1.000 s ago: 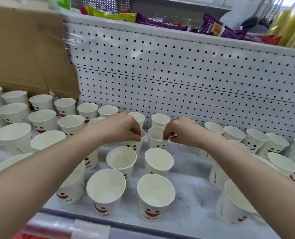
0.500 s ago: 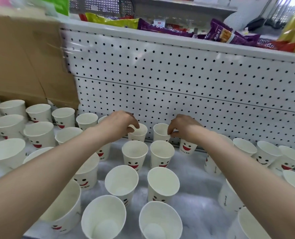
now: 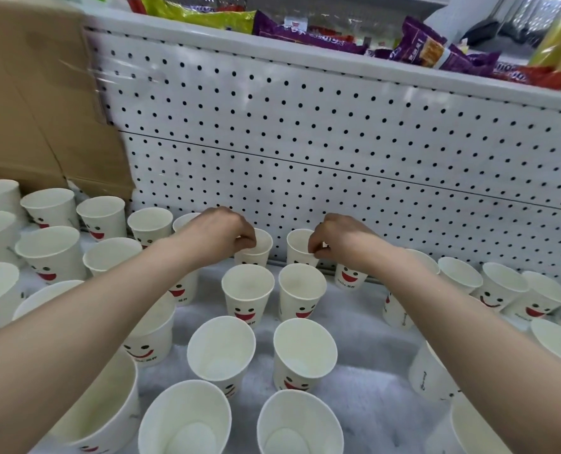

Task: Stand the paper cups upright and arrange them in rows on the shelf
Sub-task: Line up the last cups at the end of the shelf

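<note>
At the back of the shelf (image 3: pixel 364 326), right against the pegboard panel (image 3: pixel 338 152), I am working on the rearmost row of paper cups (image 3: pixel 248 299). My left grip (image 3: pixel 220 232) is curled, with thumb and fingertips pinching the near rim of an upright back-row cup (image 3: pixel 260 255). My right grip (image 3: pixel 339 239) is curled the same way over the smiling cup (image 3: pixel 349 278) that stands directly beneath it. I take it to be pinching that cup's rim, though my knuckles hide the contact. Between my two grips stands a middle cup (image 3: pixel 297 249), upright, with my right fingertips just beside its rim.

I judge this to be the placing step: both held cups are upright and close to the panel, and they need settling in line with the middle cup before I let go. The next move calls for a light touch, since thin paper rims buckle under a hard pinch. I should lift each grip straight up so I don't drag a cup out of line or knock its neighbour.

Nearer to me, upright cups already stand in short files, and more rows are filled in on the left by the cardboard box (image 3: pixel 36 109). On the right, under and beyond my forearm, the cups look more loosely spaced and some face sideways, so I expect to tidy that side next. Snack packets (image 3: pixel 305 36) lie on the shelf above.
</note>
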Demonstrator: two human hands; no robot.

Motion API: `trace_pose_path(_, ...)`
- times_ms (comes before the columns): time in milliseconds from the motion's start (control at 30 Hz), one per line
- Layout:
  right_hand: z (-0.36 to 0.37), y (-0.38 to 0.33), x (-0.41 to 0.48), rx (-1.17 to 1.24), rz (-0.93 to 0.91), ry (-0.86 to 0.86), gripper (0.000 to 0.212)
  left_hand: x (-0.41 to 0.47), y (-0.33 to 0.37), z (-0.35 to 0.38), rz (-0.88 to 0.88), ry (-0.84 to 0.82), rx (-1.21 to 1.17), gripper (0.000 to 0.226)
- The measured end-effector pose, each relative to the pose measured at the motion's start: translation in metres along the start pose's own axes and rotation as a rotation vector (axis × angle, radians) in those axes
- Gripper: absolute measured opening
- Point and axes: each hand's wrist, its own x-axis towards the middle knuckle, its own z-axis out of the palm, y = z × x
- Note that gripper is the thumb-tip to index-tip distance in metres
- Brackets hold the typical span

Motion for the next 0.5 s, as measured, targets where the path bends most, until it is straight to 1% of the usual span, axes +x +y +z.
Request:
trace_pose_path(100, 0.001, 0.002, -0.001, 0.003, 0.0, 0.005, 0.017, -0.004, -0.001, -0.005, 0.031, -0.041, -0.03, 0.015)
trace_pose_path(200, 0.002, 0.003, -0.002, 0.013, 0.001, 0.009, 0.017, -0.004, -0.003, -0.005, 0.06, -0.097, 0.026, 0.016)
trace_pose_path(267, 0.003, 0.004, -0.004, 0.016, -0.007, 0.008, 0.017, 0.001, -0.004, 0.001, 0.05, -0.112, 0.061, 0.014)
trace_pose_path(400, 0.004, 0.005, -0.006, 0.025, -0.017, 0.016, 0.017, 0.012, -0.01, 0.011, -0.007, -0.136, 0.041, 0.01)
trace_pose_path(500, 0.005, 0.005, -0.007, 0.03, -0.016, 0.022, 0.018, 0.014, -0.01, 0.015, -0.014, -0.129, 0.06, 0.011)
